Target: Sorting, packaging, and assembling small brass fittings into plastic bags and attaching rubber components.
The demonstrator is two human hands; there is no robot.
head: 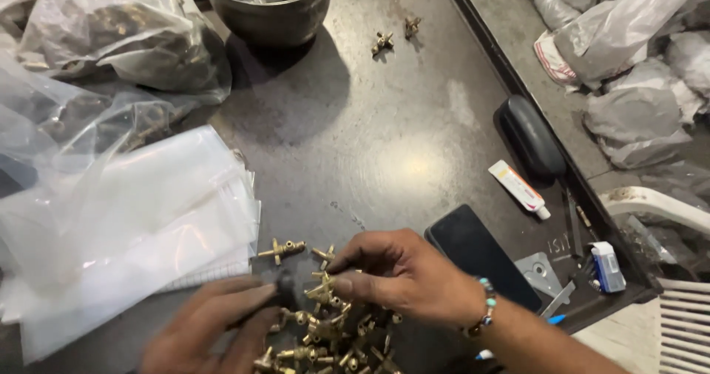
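The left hand [211, 328] lay lowest in the frame, nearest the camera, palm down on the dark table [384, 137], its fingers [255, 296] curled loosely over a small dark object; it was blurred, so whether that grip was truly closed could not be told. Just left of it and beyond sat a stack of clear plastic bags [126, 226], and farther up that side a bulging bag of dark parts [103, 34].

Between the two hands, and spreading toward the camera, lay the heap of small brass fittings [329, 337]. One fitting [281, 250] rested alone just above the left fingers.

The right hand [403, 274], wearing a beaded bracelet [484, 311] at the wrist, reached in from the right with thumb and fingertips [347, 278] pinched shut on a brass fitting [323, 291] at the top of the heap.

Well beyond that grip stood a metal bucket [270, 4], with two stray brass pieces [396, 37] to its right. Just right of the right hand lay a black phone [481, 252]; farther right were a small white tube [520, 189], a black case [531, 133], a metal bracket [543, 274] and a small blue and white box [606, 267] near the table's edge. Past that edge, grey filled bags [636, 115] lay on the floor beside a white plastic chair [677, 300].
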